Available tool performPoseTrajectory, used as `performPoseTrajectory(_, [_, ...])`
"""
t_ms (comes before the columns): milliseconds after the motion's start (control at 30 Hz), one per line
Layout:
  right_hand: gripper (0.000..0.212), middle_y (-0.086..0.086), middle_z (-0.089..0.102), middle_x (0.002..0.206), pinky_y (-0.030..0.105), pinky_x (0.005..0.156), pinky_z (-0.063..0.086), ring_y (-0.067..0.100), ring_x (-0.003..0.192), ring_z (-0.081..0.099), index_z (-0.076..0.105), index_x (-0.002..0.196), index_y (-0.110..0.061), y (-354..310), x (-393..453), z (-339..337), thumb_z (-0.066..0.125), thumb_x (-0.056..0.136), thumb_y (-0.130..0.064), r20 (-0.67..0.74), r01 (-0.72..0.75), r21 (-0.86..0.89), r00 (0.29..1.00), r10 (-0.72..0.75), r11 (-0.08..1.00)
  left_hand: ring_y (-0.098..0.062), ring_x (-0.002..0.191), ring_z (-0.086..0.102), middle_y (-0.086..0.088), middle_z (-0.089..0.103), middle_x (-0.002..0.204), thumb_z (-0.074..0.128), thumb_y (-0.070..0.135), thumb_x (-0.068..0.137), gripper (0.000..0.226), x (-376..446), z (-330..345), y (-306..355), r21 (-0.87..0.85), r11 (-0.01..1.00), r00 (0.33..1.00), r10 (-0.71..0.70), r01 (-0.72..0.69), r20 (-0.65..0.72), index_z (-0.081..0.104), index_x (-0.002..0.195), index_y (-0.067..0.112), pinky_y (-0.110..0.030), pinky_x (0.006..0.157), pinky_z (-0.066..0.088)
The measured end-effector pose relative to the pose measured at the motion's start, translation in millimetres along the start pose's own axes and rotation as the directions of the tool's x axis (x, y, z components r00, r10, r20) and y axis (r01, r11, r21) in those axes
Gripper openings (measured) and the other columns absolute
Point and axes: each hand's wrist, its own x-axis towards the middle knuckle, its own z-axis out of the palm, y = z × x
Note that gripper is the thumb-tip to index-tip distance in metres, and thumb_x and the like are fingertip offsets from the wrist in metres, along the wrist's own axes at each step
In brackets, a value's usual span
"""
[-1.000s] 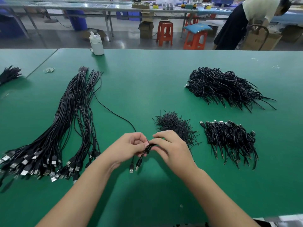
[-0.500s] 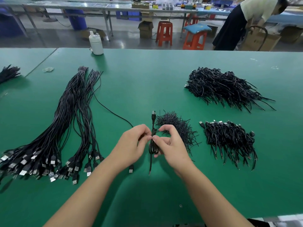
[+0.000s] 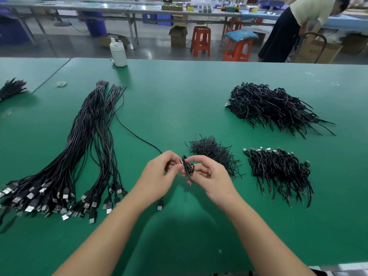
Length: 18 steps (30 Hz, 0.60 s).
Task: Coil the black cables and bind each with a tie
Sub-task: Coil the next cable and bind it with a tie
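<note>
A: Reporting on the hands first?

B: Both hovering just above the green worktop [image 3: 179, 100], near its front centre. Left hand [image 3: 159, 174] curling its fingers and pinching at the coiled cable [image 3: 188, 167] from the left. Right hand [image 3: 209, 176] pinching the same coil from the right, thumb and forefinger closing round it.

A: Lying which way, that coil?

B: Standing roughly upright between the two hands, long axis running top to bottom, slightly tilted. Loops bunching at the upper end, a short tail hanging down below the fingers. Holding a tie as well or not: cannot tell, too small.

A: Anything trailing off it?

B: Looking like a single loose cable [image 3: 137, 136] running from behind the left hand back toward the far left, joining the long uncoiled bundle [image 3: 79, 148]. One USB plug [image 3: 160, 206] lying flat on the worktop below the left wrist.

A: Pointing where, the bundle?

B: Stretching near to far along the left side, USB plugs fanning out at the near end, bare ends gathering at the far end.

A: Remaining stock?

B: Pile of ties [image 3: 213, 152] lying just beyond the right hand. Small heap of coiled cables [image 3: 278, 172] sitting right of it, larger heap [image 3: 272, 106] farther back. White bottle [image 3: 118, 53] standing at the far edge.
</note>
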Motion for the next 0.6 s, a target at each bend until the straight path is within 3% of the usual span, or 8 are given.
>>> performPoseTrajectory(100, [0.028,0.005,0.065,0.083,0.025,0.061,0.056,0.012,0.077,0.061,0.072,0.093,-0.022,1.0,0.7,1.6,0.068,0.085,0.005,-0.070,0.058,-0.119,0.995,-0.066,0.991,-0.007,0.072,0.056,0.009,0.062,0.076,0.064,0.015,0.092,0.018,-2.8,-1.2,2.3,0.082,0.995,0.998,0.066,-0.065,-0.008,0.056,0.084,0.028,-0.021,0.069,0.045])
performPoseTrajectory(200, [0.034,-0.014,0.066,0.085,0.020,0.055,0.051,0.004,0.069,0.059,0.071,0.081,-0.037,0.0,0.8,-0.3,0.072,0.086,-0.003,-0.081,0.079,-0.192,0.992,-0.096,0.978,-0.007,0.073,0.050,0.009,0.056,0.079,0.061,0.010,0.093,0.017,-6.4,-2.3,6.7,0.230,0.946,0.972,0.237,-0.231,0.001,0.053,0.085,0.022,-0.019,0.067,0.038])
performPoseTrajectory(267, [0.019,-0.007,0.068,0.076,0.022,0.055,0.049,0.010,0.059,0.058,0.071,0.086,-0.028,1.0,1.4,-1.0,0.069,0.089,-0.009,-0.065,0.019,-0.166,0.997,-0.030,0.986,-0.016,0.076,0.048,0.003,0.056,0.082,0.057,0.010,0.094,0.008,-7.8,-2.7,8.7,0.345,0.875,0.937,0.347,-0.339,0.042,0.056,0.088,0.014,-0.026,0.071,0.037])
performPoseTrajectory(333, [0.004,0.015,0.069,0.073,0.029,0.057,0.047,0.018,0.056,0.055,0.068,0.096,-0.015,1.7,2.4,-1.2,0.066,0.093,-0.016,-0.061,-0.056,-0.108,0.997,0.050,0.993,-0.023,0.076,0.048,-0.002,0.056,0.083,0.053,0.012,0.094,0.009,-8.7,-3.1,10.2,0.449,0.793,0.901,0.429,-0.411,0.067,0.059,0.088,0.010,-0.033,0.073,0.039])
performPoseTrajectory(433, [0.015,0.021,0.068,0.068,0.024,0.050,0.042,0.014,0.048,0.050,0.055,0.107,-0.012,2.8,2.8,-0.3,0.062,0.095,-0.019,-0.093,-0.099,-0.061,0.991,0.093,0.993,-0.025,0.074,0.047,-0.003,0.055,0.081,0.055,0.007,0.090,0.007,-10.6,-0.1,10.5,0.519,0.699,0.854,0.502,-0.492,0.134,0.060,0.087,0.010,-0.036,0.071,0.041])
performPoseTrajectory(500, [0.008,0.012,0.070,0.067,0.023,0.048,0.043,0.014,0.049,0.051,0.056,0.104,-0.010,1.1,1.8,0.6,0.058,0.098,-0.015,-0.074,-0.086,-0.044,0.994,0.082,0.995,-0.023,0.075,0.047,-0.003,0.055,0.082,0.058,0.004,0.089,0.006,-12.2,2.4,9.9,0.490,0.719,0.860,0.490,-0.493,0.145,0.061,0.088,0.010,-0.035,0.072,0.041])
performPoseTrajectory(600, [0.016,0.008,0.073,0.079,0.028,0.067,0.056,0.016,0.070,0.066,0.065,0.106,-0.007,1.8,0.4,-1.4,0.051,0.100,-0.006,-0.011,-0.082,0.030,0.997,0.082,0.996,-0.016,0.077,0.047,0.004,0.056,0.083,0.055,0.009,0.093,0.008,-12.3,1.2,10.1,0.348,0.869,0.932,0.358,-0.352,0.047,0.058,0.088,0.015,-0.029,0.073,0.040])
